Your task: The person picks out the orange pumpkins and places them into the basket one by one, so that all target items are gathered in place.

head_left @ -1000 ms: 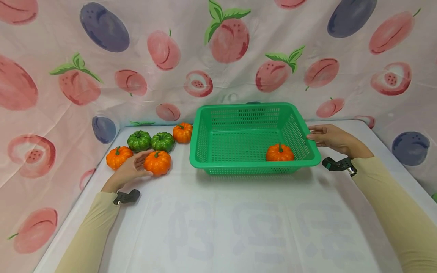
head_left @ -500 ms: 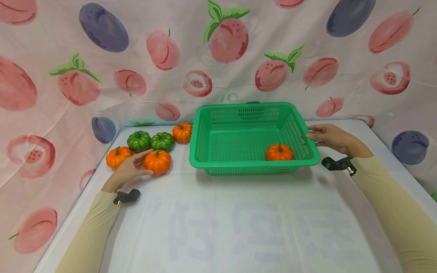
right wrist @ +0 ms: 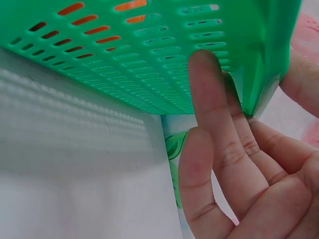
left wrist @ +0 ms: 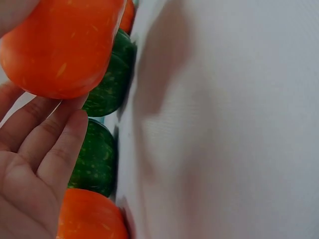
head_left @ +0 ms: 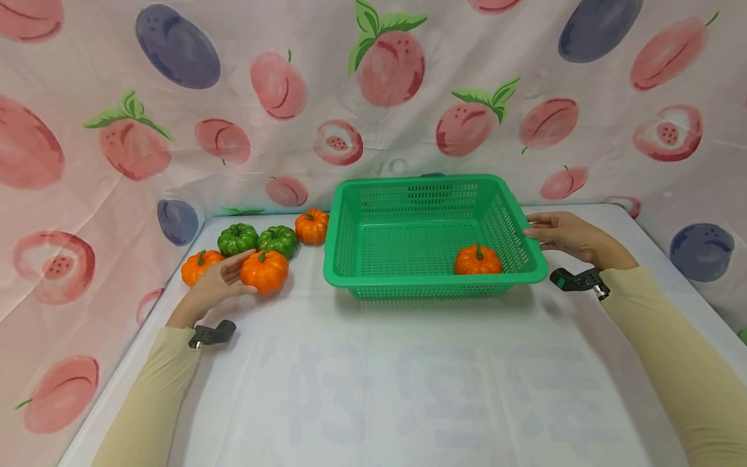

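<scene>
My left hand (head_left: 217, 283) holds a small orange pumpkin (head_left: 264, 272) with a green stem, thumb on one side and fingers on the other. In the left wrist view that pumpkin (left wrist: 62, 47) hangs above the white cloth, its shadow cast below. At the right, my right hand (head_left: 563, 235) grips the end rim of a green plastic basket (head_left: 438, 281). The right wrist view shows its fingers (right wrist: 219, 129) under the rim against the slotted wall and the thumb over the rim. Another orange pumpkin (head_left: 478, 261) sits inside the basket, front right.
Two green pumpkins (head_left: 238, 241) stand side by side behind the left hand. An orange pumpkin (head_left: 198, 267) lies at their left, partly behind the hand, and one more orange pumpkin (head_left: 312, 227) stands close to the basket's left end. A fruit-print curtain (head_left: 245, 39) hangs behind the table.
My left hand has raised the orange pumpkin off the cloth and shifted it slightly left. The right hand and the basket have stayed in place.
</scene>
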The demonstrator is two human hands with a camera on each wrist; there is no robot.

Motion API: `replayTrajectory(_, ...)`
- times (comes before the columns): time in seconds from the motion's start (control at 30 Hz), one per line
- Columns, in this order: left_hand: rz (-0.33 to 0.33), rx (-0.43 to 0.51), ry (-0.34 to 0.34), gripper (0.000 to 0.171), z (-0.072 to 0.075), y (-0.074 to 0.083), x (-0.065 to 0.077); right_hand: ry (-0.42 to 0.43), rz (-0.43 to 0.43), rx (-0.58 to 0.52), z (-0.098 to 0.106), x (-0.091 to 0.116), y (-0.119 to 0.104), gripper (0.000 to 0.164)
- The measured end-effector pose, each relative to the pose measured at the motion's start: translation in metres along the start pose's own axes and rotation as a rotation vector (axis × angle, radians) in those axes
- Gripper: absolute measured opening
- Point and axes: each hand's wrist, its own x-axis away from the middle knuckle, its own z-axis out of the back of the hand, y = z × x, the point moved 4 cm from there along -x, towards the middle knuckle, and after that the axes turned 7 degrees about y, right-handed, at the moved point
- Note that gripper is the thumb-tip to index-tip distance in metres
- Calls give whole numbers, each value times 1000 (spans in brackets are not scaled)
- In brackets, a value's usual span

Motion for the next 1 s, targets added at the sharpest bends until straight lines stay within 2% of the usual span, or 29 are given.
replayTrajectory(0.13, -7, -9, 22, 81, 3, 6, 0, 3, -3, 4, 0, 0, 0, 74)
replayTrajectory(0.33, 29, -13, 57, 81, 9, 12, -2, 2, -3, -3, -1, 0, -1, 74)
replayTrajectory(0.63, 41, -46, 91, 83, 16, 22, -5, -7, 5, -23, 0, 2, -1, 73)
replayTrajectory(1.0, -35, -42, 107, 76, 20, 40, -13, -10, 9, -23, 0, 1, -1, 72)
